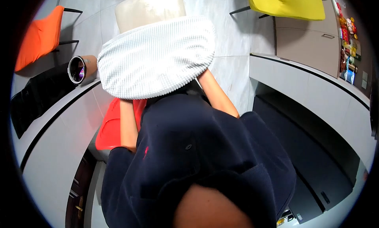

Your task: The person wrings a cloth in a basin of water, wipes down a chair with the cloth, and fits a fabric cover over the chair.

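A pale, ribbed fabric cover (156, 56) with a gathered edge spreads in front of my body. It looks stretched over something wide that I cannot see. My left hand (126, 101) reaches under its near edge on the left, and only the wrist and the base of the hand show. At the near right edge, my right hand (203, 75) also goes in beneath the fabric. The fingers of both hands are hidden, so their grip cannot be seen. Just beyond the cover is a beige chair seat (152, 9), partly overlapped by it.
A red stool (108, 129) stands by my left arm. On the left counter (59, 113) are a cup-like container (90, 65) and a black cloth or bag (43, 95). Orange (39, 38) and yellow (288, 5) chairs stand farther off. A white-grey counter (308, 80) runs along the right.
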